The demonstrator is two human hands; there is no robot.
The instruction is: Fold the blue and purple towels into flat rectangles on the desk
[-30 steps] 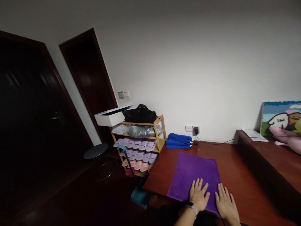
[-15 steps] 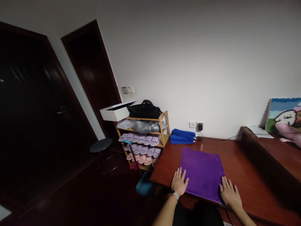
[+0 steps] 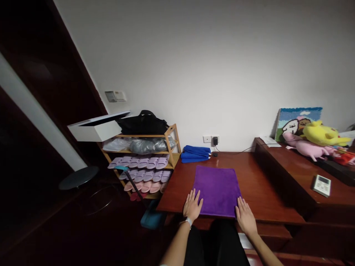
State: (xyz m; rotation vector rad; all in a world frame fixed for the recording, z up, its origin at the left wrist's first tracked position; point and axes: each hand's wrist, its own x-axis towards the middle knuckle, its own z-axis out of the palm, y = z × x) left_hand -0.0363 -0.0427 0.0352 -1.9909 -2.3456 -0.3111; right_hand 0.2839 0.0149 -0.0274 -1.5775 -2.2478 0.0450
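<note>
A purple cloth [image 3: 217, 190] lies spread flat on the reddish-brown table [image 3: 257, 188], its near edge close to the table's front. My left hand [image 3: 193, 205] rests palm down at the cloth's near left corner, fingers stretched out. At the near right corner, my right hand [image 3: 245, 217] lies flat, its fingertips touching the cloth's right edge. Neither hand grips anything. Behind the cloth, by the wall, sits a folded stack of blue cloths [image 3: 195, 153].
Left of the table stands a wooden shoe rack [image 3: 173, 147] with slippers, a black bag [image 3: 144, 123] and a white box [image 3: 95, 131] on it. A round stool [image 3: 79, 178] is farther left. Plush toys [image 3: 321, 133] and a calculator-like device [image 3: 322, 185] lie on the raised right surface.
The view has swung to the right, showing more of the plush toys and the device. Both hands stay flat at the cloth's sides, and the cloth looks the same.
</note>
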